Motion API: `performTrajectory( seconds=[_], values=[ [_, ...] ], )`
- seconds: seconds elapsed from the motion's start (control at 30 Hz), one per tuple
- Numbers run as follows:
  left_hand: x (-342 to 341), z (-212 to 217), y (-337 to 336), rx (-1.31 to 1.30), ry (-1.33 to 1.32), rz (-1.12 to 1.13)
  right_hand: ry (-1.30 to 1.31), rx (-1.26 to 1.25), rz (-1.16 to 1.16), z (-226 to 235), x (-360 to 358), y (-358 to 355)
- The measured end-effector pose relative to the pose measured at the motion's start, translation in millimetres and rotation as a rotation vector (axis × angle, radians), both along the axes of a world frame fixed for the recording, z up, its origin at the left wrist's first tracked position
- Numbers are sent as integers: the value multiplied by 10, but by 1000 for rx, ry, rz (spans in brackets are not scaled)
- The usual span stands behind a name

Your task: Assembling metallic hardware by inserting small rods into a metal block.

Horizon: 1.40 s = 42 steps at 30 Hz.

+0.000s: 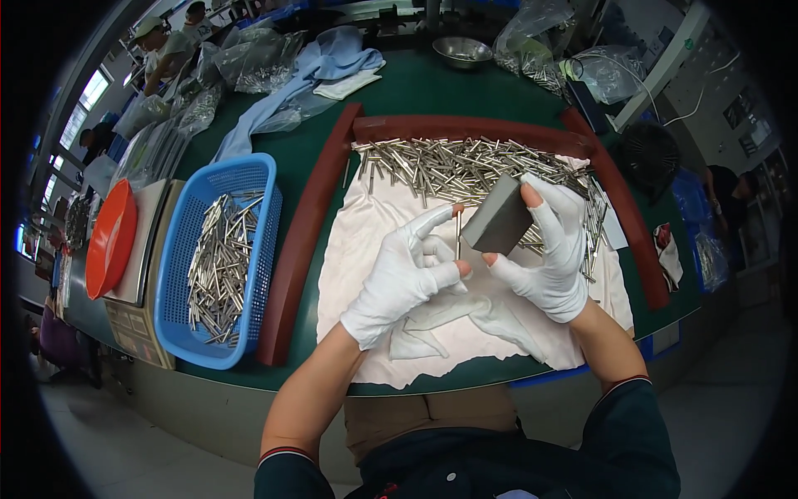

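Holding a thin metal rod against a grey block, mid-frame, over the white cloth.

My left hand [407,279] is pinching the metal rod [458,234] upright, fingers closed on its lower end, while my right hand [550,254] is gripping the grey block [499,218] between thumb and forefinger, just beside the rod. Both are hovering above the white cloth [366,241] on the green desk [416,91]. A heap of loose rods [465,166] is lying along the brown frame [457,127] in the upper middle, and more are sitting in the blue basket [249,179] at left, next to an orange lid [110,237].
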<state>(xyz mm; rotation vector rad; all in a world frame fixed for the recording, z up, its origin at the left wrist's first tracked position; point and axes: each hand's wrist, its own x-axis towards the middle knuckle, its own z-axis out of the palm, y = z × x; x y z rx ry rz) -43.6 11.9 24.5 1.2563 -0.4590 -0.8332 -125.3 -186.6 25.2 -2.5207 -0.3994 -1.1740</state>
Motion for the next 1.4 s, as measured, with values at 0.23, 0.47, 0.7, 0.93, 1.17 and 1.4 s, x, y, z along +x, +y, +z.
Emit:
performTrajectory(
  seconds=[0.23,0.47,0.7,0.93,1.17,1.4],
  values=[
    [18,-27,12,-16,-12,-12,93,57,25,20,9,35],
    [22,-49,9,-33,62,-38,175,145,52,57,-20,42],
    [18,-17,10,-65,135,-15,-83,-82,-4,-38,0,78],
    [35,-20,21,-98,89,13,-45,-4,-23,-29,2,-8],
    [-8,-41,-4,-75,22,-8,12,-36,56,32,19,28],
    [-9,-41,-32,-62,-11,1,13,25,41,26,24,51]
  ],
)
